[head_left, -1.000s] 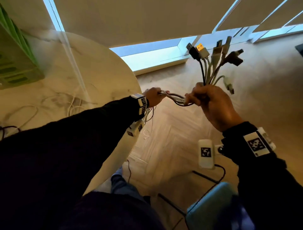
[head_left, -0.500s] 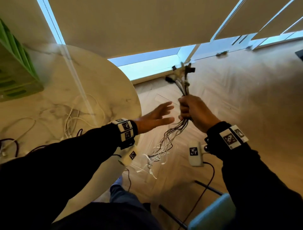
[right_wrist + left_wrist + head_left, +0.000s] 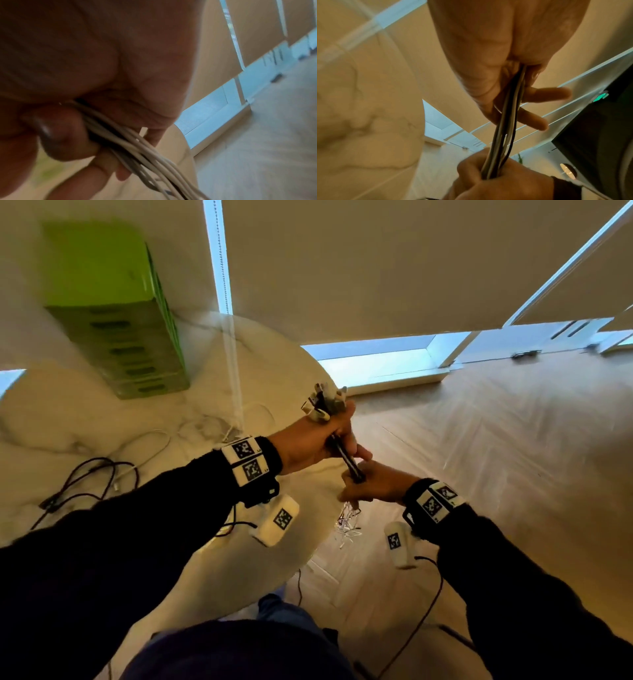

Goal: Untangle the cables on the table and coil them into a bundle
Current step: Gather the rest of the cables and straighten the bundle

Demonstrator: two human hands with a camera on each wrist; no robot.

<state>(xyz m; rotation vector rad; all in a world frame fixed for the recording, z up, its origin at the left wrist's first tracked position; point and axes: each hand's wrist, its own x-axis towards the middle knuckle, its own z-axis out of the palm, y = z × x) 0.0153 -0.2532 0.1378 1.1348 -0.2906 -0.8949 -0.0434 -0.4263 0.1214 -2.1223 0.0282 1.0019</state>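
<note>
Left hand now grips cable bundle, earlier open | right hand grip below it

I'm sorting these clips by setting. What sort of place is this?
Probably a home or office room, though I can't say which: a round marble-look table with loose cables, a herringbone wood floor, and low windows behind roller blinds.

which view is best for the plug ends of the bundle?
Head view: the plug ends stick out above the left hand, clearly visible. Left wrist shows only the cables running between both hands; right wrist shows only blurred cords leaving the grip.
</note>
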